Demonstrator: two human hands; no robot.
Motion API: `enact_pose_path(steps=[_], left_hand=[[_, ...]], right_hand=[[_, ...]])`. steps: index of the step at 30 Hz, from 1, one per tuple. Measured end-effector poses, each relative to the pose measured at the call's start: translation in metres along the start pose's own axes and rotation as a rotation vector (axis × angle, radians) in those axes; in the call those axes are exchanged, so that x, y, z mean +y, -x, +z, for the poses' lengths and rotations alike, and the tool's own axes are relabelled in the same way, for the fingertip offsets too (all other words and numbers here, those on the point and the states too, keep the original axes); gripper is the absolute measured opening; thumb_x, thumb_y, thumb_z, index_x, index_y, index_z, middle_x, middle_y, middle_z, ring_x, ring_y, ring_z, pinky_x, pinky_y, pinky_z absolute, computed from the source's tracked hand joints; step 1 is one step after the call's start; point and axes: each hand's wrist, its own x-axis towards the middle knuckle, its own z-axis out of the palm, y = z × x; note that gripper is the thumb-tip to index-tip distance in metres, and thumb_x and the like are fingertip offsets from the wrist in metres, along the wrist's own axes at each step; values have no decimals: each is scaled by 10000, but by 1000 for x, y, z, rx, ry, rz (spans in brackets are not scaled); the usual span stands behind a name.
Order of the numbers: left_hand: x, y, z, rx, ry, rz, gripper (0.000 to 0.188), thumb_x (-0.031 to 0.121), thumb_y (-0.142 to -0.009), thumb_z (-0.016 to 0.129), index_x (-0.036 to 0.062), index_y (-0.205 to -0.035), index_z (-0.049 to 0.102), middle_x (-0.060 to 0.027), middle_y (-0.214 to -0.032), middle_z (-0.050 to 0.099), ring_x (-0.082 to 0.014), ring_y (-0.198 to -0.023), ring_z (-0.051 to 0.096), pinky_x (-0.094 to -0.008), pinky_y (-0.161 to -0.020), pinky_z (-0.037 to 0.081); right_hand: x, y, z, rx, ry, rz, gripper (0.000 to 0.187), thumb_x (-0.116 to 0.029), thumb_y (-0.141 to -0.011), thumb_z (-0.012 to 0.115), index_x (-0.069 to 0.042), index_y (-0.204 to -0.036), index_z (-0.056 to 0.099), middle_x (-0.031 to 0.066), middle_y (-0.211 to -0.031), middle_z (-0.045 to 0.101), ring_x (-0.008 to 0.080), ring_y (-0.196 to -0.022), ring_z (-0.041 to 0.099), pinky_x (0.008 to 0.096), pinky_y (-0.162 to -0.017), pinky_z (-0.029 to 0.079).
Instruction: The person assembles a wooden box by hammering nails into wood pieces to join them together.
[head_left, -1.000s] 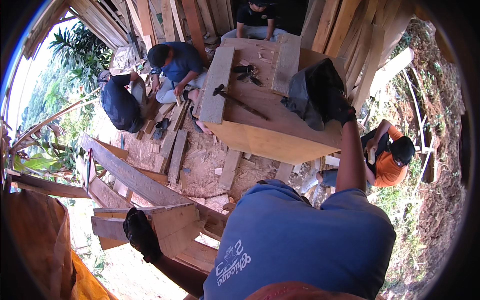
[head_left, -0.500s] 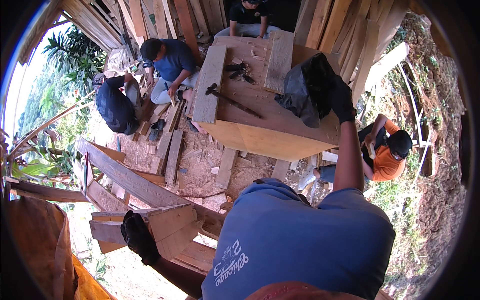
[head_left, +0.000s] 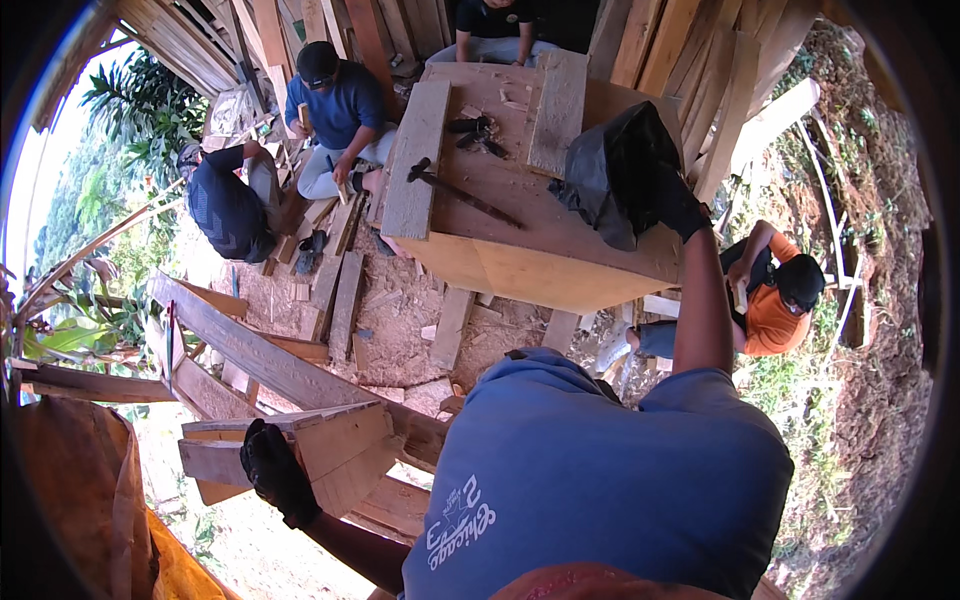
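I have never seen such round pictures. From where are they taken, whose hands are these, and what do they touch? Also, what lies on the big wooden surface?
There is no machine here: these are a person's own two hands, in black gloves. One wide camera worn on the head looks down, so straight edges bend and the wearer's blue shirt fills the lower middle. The right hand is at the mouth of a dark bag on the large wooden box; black against black hides its fingers. The left hand is against a smaller wooden piece. On the box also lie a hammer, two planks and small dark items. Four other people are nearby.
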Motion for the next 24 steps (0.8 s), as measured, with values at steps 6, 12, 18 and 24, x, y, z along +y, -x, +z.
enact_pose_path(steps=[6,12,18,24], left_hand=[[5,0,-2,17,27,-9,211,156,-1070,640,-17,-1149,732,-152,-1265,743,-324,-1182,681,-444,-1035,516],[2,2,2,29,39,18,227,180,-1073,640,-14,-1141,735,-153,-1255,746,-333,-1176,681,-457,-1033,514],[-3,8,-3,49,30,21,245,205,-1077,640,-12,-1133,738,-155,-1245,749,-343,-1170,680,-470,-1032,511],[2,-10,6,38,62,93,264,230,-1080,639,-9,-1125,742,-156,-1235,752,-353,-1163,680,-483,-1030,509]], right_hand=[[6,9,8,65,-77,-11,452,-59,-968,642,28,-1411,631,191,-1363,704,343,-1318,638,430,-1148,473],[18,18,8,82,-106,-67,500,-44,-957,661,29,-1449,606,195,-1412,680,338,-1334,627,412,-1181,459],[1,20,-41,168,-826,100,556,-8,-907,718,21,-1451,608,196,-1415,686,336,-1287,662,392,-1132,509],[44,53,-33,178,-626,153,380,-12,-890,741,12,-1269,721,169,-1190,775,287,-1087,750,369,-988,585]])
